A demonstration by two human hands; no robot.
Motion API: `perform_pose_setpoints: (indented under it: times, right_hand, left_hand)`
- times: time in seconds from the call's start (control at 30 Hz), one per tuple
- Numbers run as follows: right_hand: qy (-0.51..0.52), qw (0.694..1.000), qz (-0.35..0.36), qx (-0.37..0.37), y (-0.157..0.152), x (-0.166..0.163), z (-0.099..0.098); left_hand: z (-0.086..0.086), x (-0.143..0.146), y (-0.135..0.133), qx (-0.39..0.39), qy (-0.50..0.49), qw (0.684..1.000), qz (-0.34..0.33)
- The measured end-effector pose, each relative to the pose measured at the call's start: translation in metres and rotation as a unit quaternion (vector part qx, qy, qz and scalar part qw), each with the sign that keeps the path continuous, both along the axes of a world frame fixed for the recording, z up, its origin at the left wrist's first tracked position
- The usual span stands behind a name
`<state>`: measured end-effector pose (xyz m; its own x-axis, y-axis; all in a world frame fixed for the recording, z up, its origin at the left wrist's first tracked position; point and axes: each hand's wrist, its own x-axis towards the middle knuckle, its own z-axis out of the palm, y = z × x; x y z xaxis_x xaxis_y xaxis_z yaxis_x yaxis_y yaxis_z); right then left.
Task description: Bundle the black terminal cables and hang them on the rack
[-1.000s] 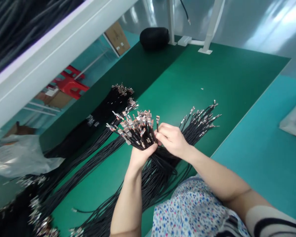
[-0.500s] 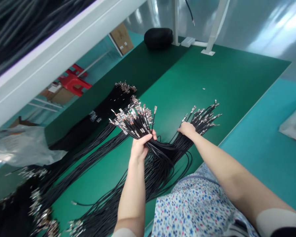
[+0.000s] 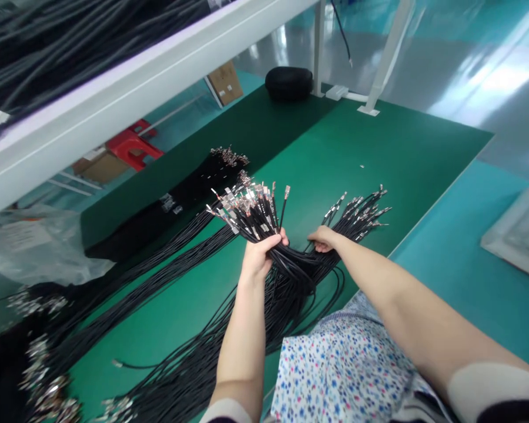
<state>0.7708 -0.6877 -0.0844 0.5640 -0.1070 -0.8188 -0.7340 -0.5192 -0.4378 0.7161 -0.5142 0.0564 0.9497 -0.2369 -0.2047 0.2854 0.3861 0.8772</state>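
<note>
Black cables (image 3: 259, 223) have 1 holder, the tight left hand (image 3: 261, 254); the right hand (image 3: 324, 238) has moved to another bunch (image 3: 353, 218), fingers bent, catch unclear.

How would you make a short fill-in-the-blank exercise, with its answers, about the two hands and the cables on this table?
1. The left hand holds a bunch of cables whose colour is ____.
2. The shiny terminals on the ends above that hand are made of ____.
3. In the picture, the right hand is to the ____ of the left hand.
4. The tabletop beneath is coloured ____.

Missing words: black; metal; right; green.
</note>
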Motion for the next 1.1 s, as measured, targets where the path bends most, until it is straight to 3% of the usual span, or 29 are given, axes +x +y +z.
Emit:
perform_pose_setpoints:
  times: [0.2,0.37,0.43,0.53,0.6,0.73,0.87,1.0,1.1]
  right_hand:
    - [-0.029,0.999,-0.01,-0.014,0.009,0.005,0.011]
    - [-0.207,0.977,-0.011,0.053,0.017,-0.034,0.043]
    - [-0.317,0.944,0.027,0.089,0.023,-0.052,0.059]
    - [-0.495,0.855,0.108,0.112,0.033,-0.068,0.083]
    - [-0.552,0.816,0.123,0.12,0.039,-0.07,0.098]
    - [-0.512,0.821,0.119,0.221,0.05,-0.059,0.126]
    - [-0.452,0.825,0.018,0.339,0.054,-0.046,0.14]
    - [-0.448,0.816,-0.024,0.365,0.048,-0.035,0.135]
    - [-0.437,0.812,-0.021,0.385,0.038,-0.028,0.123]
  left_hand:
    - [-0.006,0.001,0.003,-0.014,-0.002,1.0,0.017]
    - [-0.008,0.003,0.012,0.0,0.0,0.999,0.042]
    - [-0.005,0.003,0.018,0.006,-0.001,0.999,0.044]
    - [0.002,-0.001,0.029,0.012,-0.005,0.999,0.036]
    - [0.007,-0.006,0.035,0.014,-0.013,0.999,0.028]
    - [0.012,-0.015,0.035,0.036,-0.015,0.999,0.015]
    - [0.007,-0.012,0.021,0.055,-0.045,0.996,0.049]
    - [-0.003,0.002,0.005,0.053,-0.081,0.995,0.021]
    - [-0.01,0.014,-0.002,0.07,-0.081,0.992,0.065]
